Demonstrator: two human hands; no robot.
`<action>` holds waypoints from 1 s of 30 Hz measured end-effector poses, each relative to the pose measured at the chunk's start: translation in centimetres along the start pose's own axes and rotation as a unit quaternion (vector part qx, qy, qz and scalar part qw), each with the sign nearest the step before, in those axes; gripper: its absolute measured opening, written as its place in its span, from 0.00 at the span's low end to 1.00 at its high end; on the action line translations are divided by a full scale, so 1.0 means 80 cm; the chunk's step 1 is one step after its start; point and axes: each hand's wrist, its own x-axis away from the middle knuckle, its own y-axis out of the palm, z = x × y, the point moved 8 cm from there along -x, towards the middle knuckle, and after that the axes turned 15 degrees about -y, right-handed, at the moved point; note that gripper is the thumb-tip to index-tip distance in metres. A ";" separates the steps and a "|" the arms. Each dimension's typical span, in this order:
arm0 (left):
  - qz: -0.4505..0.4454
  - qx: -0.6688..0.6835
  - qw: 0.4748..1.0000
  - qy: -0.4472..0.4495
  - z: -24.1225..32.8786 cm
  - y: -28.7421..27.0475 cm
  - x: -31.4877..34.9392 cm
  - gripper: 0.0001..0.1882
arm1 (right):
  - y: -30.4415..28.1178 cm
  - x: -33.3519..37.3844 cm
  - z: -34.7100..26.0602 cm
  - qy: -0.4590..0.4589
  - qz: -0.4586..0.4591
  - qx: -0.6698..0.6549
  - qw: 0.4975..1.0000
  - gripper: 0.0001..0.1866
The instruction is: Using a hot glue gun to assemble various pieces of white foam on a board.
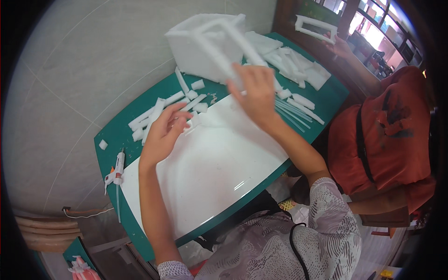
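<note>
Right hand (255, 91) and white, open rectangular foam frame (214, 52) over a green tabletop (116, 134)

From my remote post I observe the frame, motion-blurred, raised in front of a white, box-shaped foam block (184, 51); the right hand pinches one of its bars. I see the left hand (162, 135) with fingers half curled and parted, beside loose white foam strips (144, 116); I cannot tell whether its fingertips touch one. Below both hands lies a glossy white sheet (224, 158). A white glue gun (119, 168) rests at left. At upper right, a co-worker's hand (343, 49) holds a second white frame (301, 24).
</note>
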 end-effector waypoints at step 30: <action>0.266 0.248 0.931 -0.010 -0.067 -0.155 -0.009 0.22 | 0.195 -0.070 -0.181 -0.089 -0.044 -0.325 0.940 0.15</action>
